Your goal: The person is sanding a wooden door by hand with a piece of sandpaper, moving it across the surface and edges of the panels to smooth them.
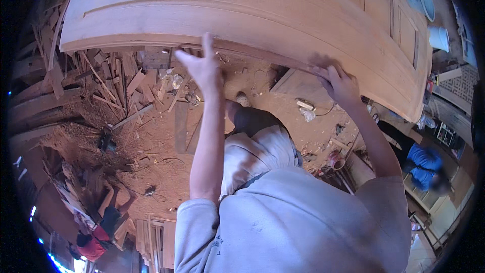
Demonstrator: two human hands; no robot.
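Note:
A large pale wooden door with raised panels and long grooves lies across the top of the view. Its near edge shows a darker, reddish band. Beside that edge, my left hand has its thumb and one finger spread apart, and nothing shows in it. Further right, my right hand is at the same edge with its fingers bent over it. A dark shadow falls on the wood by those fingertips, which are blurred.
Scrap wood is heaped at the left, and sawdust covers the floor. A pale blue bucket stands at the right. One person in blue is at the right; another in red is at the lower left.

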